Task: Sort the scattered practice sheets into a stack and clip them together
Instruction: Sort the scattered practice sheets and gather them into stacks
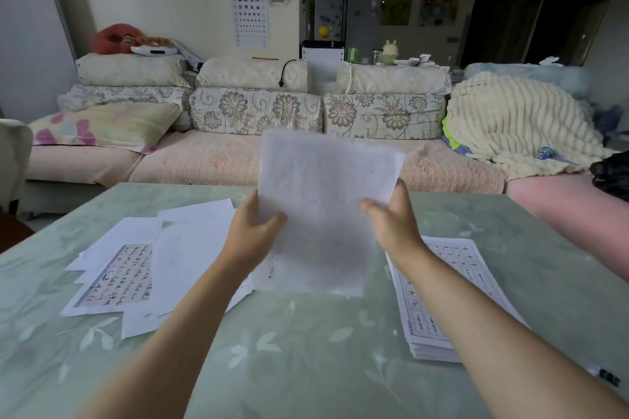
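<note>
Two hands, left hand (pixel 253 231) and right hand (pixel 391 224), each pinch a side edge of the upright sheets (pixel 323 194) held between them over the bench (pixel 306 343); light, limp, likely slippery paper, best gripped low at both edges.

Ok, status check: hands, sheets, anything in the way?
Left hand and right hand both grip raised paper. Loose sheets left, stack right. Nothing blocking.

Your pale green, leaf-patterned bench (pixel 306 333) carries a neat stack (pixel 422 320). Scattered sheets (pixel 136 265) lie well left of it, and a small dark object (pixel 608 377) lies near its right side.
</note>
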{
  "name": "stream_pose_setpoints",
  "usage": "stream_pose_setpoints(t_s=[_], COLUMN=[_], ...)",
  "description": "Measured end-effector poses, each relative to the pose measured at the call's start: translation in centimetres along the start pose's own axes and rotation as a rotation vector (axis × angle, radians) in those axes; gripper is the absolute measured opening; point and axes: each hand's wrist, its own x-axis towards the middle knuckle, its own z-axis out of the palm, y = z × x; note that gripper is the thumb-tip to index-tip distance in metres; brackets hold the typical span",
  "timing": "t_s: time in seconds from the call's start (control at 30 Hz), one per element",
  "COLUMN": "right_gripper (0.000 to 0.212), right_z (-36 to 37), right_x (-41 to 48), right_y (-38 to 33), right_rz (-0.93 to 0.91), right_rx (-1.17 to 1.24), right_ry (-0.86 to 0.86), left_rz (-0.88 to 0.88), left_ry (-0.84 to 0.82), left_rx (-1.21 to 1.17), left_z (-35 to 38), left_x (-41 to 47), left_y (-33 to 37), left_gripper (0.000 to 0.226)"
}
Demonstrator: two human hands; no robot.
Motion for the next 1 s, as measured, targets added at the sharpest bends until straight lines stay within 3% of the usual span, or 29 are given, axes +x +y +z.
stream_pose_setpoints(t_s=[0.13,0.4,0.53,0.7,0.83,1.0], right_gripper=[0.036,0.03,0.027,0.027,0.034,0.031], right_z=[-0.2,-0.1,-0.2,-2.3,-6.3,-13.0], right_x=[-0.9,-2.0,-1.7,-0.8,0.3,-0.2], right_y=[3.0,4.2,3.7,2.8,2.9,5.5], right_rz=[0.204,0.198,0.127,0.138,0.282,0.452], right_rx=[-0.143,-0.326,-0.299,-0.286,-0.321,-0.427], right_ry=[-0.116,-0.198,-0.119,-0.154,-0.147,-0.102], left_rz=[-0.074,-0.155,-0.1,-0.121,-0.297,-0.46], left_ry=[0.125,0.174,0.183,0.019,-0.14,-0.316], left_rx=[0.025,0.082,0.163,0.328,0.142,0.225], left_z=[1.5,2.9,3.3,3.1,5.6,13.3], left_x=[-1.2,-2.3,-2.2,-1.0,-0.5,-1.3], left_y=[-1.7,-2.8,-2.1,-0.9,-0.2,-0.6], left_gripper=[0.029,0.013,0.011,0.02,0.032,0.02])
